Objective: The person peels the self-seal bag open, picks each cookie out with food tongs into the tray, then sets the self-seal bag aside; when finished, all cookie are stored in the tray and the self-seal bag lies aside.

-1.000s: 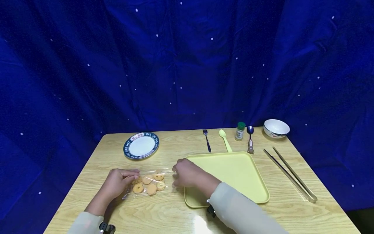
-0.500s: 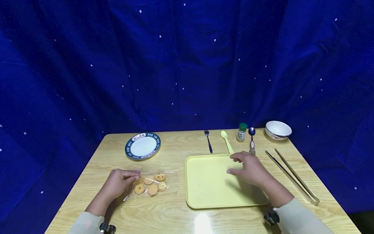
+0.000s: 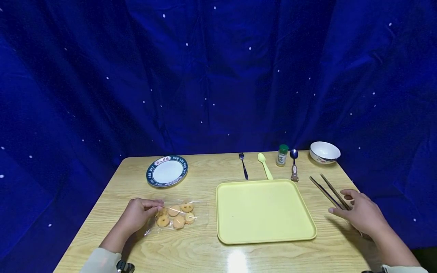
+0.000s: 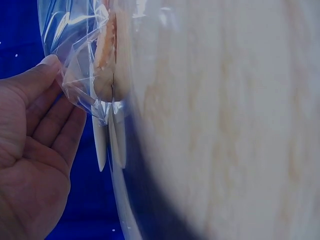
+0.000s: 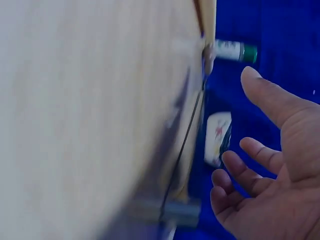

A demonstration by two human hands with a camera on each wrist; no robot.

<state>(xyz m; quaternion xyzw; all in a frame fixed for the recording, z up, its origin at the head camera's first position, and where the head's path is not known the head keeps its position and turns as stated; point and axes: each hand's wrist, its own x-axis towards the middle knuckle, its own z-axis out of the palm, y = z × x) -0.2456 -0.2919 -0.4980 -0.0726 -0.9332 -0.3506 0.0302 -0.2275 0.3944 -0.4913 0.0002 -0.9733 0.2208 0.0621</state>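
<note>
A clear plastic bag of cookies (image 3: 178, 222) lies on the table at the left in the head view. My left hand (image 3: 138, 214) pinches its left end between thumb and fingers; the left wrist view shows the film of the bag (image 4: 75, 75) at the thumb tip. Over on the right, my right hand (image 3: 363, 212) hovers at the metal tongs (image 3: 324, 191), fingers spread and partly bent. It hides the lower part of the tongs in the head view. The right wrist view shows nothing between thumb and fingers of the right hand (image 5: 280, 160), with the tongs (image 5: 182, 145) beside them.
A yellow tray (image 3: 266, 212) lies mid-table. Behind it are a fork (image 3: 243, 166), a yellow spoon (image 3: 264, 166), a green-capped shaker (image 3: 282, 156) and a dark spoon (image 3: 294, 165). A white bowl (image 3: 324, 152) stands at the back right corner, a blue-rimmed plate (image 3: 167, 171) back left.
My right hand has left the right end of the cookie bag and moved rightward across the tray to the tongs. My left hand has stayed on the bag.
</note>
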